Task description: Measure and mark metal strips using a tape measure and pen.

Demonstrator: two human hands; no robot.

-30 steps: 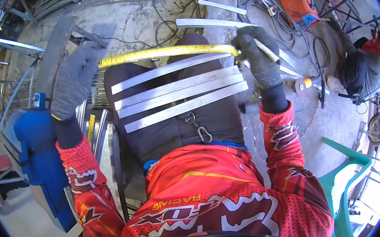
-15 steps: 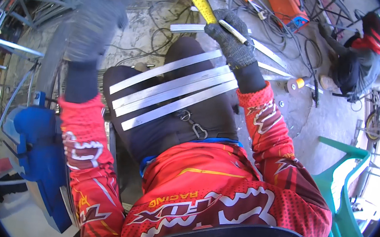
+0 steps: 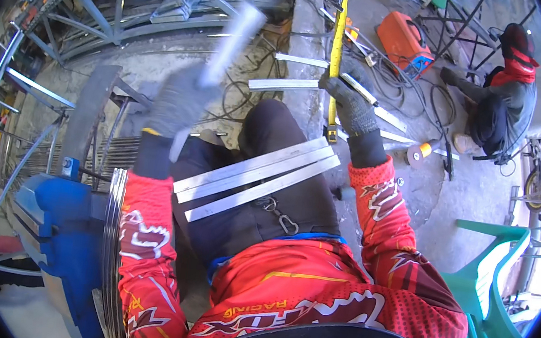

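Observation:
My left hand (image 3: 182,103), in a grey work glove and smeared by motion, grips a flat metal strip (image 3: 236,43) that rises tilted above it. My right hand (image 3: 352,106), also gloved, is closed on a yellow tape measure (image 3: 337,47), its blade pulled out and standing nearly upright in the picture. A slim whitish marker-like stick (image 3: 359,89) lies across the same hand's fingers. Several pale metal strips (image 3: 263,186) rest slantwise across my thighs, below and between both hands.
More metal strips (image 3: 283,85) lie ahead on the concrete floor. An orange machine (image 3: 405,43) with cables stands at the far right, near a crouching co-worker (image 3: 508,88). A blue machine (image 3: 55,239) is at my left, a green chair (image 3: 485,290) at my right, steel frames (image 3: 89,14) at far left.
My left hand has come back toward me and right, now with a metal strip in it. Fewer strips lie on my thighs. The tape measure has swung from slanted to nearly upright.

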